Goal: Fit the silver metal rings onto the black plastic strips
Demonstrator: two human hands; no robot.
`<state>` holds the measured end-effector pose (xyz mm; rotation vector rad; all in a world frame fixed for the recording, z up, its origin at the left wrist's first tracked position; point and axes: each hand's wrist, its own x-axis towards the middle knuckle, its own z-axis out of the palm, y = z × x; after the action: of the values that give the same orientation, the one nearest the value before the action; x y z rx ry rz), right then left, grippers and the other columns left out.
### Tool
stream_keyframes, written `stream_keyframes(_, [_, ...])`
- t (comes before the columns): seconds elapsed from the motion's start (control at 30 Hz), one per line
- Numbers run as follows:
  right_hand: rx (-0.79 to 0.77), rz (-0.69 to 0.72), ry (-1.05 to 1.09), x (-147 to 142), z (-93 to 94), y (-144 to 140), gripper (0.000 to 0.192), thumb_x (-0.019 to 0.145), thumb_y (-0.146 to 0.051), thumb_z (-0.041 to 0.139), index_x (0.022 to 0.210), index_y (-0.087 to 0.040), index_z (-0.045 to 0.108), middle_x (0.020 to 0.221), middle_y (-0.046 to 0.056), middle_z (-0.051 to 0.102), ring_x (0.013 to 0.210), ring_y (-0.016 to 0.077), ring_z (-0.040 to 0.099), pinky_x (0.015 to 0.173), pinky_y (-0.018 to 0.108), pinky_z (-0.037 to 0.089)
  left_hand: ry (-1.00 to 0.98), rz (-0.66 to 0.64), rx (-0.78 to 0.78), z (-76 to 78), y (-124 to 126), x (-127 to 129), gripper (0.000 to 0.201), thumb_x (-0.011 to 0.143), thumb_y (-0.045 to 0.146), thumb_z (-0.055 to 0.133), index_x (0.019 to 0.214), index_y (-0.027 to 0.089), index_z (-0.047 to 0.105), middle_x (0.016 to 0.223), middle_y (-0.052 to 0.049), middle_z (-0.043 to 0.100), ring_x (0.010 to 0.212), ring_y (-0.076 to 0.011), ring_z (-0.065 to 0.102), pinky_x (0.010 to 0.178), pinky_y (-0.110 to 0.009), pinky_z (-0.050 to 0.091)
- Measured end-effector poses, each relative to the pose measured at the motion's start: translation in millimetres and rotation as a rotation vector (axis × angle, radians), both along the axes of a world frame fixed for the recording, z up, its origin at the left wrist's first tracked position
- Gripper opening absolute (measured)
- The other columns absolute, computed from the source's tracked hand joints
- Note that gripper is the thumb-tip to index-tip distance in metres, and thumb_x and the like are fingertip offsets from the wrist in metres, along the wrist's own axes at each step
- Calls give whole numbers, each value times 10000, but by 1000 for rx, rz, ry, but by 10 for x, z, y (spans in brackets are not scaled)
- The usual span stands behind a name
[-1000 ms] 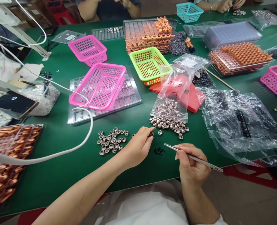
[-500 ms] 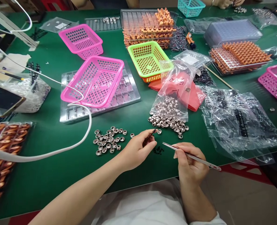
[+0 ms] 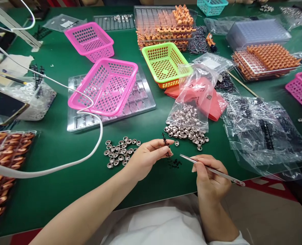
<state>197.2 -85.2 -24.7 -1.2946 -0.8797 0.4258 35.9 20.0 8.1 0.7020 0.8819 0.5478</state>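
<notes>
We are pinching a small black strip (image 3: 165,143) between the thumb and forefinger of our left hand (image 3: 147,157), so the strip is sticking up out of the fingertips, just above the green worktop (image 3: 64,146). Its long axis is running nearly upright, tilting slightly away from us, with the top end pointing toward the bag of metal caps (image 3: 189,107). Our right hand (image 3: 209,177) is closing around a pair of tweezers (image 3: 212,170), held like a pen. The tweezers are lying almost level, their thin tip pointing left toward the strip and stopping just short of it, while the rear end is reaching out past the worktop edge to our right.

Between the two hands, a few tiny black bits (image 3: 173,163) are lying on the worktop, just beneath the tweezers' tip. To the left of our left hand a loose cluster of metal caps (image 3: 120,152) is spreading out, and more caps (image 3: 191,134) are spilling from the mouth of the clear bag just beyond the strip. A white cable (image 3: 89,156) is curving across the worktop at the left. Farther back, a pink basket (image 3: 106,86) is sitting on a clear tray (image 3: 140,102), and a green basket (image 3: 164,64) is standing near it. Crumpled clear plastic bags (image 3: 263,129) are lying to the right, well apart from our hands.
</notes>
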Motion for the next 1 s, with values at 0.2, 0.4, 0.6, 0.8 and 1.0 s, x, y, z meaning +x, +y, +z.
stream_keyframes(0.2, [68,-23,50,13,-4,27,92,867,-137,657,911,-216,673,863,38,714,611,138,634,448,266,488,31,16,-83,22,11,21,282,659,276,896,881,148,780,809,-47,749,709,-143,666,714,-281,542])
stream_keyframes(0.4, [39,10,96,-2,56,-2,87,878,-137,651,918,-213,661,876,36,716,618,131,637,457,254,484,4,0,-100,53,-19,27,268,618,242,918,767,129,725,799,-59,760,715,-167,708,670,-276,559])
stream_keyframes(0.6, [27,70,34,-67,52,-21,109,881,-137,649,949,-221,660,906,48,730,626,133,639,463,255,506,29,-46,-20,79,-95,-22,264,662,253,902,805,128,718,788,-53,775,721,-174,726,722,-310,596])
stream_keyframes(0.8, [29,129,-28,-93,1,-18,196,864,-85,658,993,-232,669,914,45,738,757,173,701,492,264,538,34,71,11,-46,-175,-74,273,662,243,907,792,148,687,807,-28,779,767,-180,744,761,-319,617])
stream_keyframes(1.0, [42,175,-115,-83,7,-42,281,856,-41,652,1047,-248,659,965,38,749,757,165,707,541,287,566,-21,99,-4,-62,-222,-37,249,662,196,909,779,147,694,811,-22,791,721,-146,742,730,-266,609])
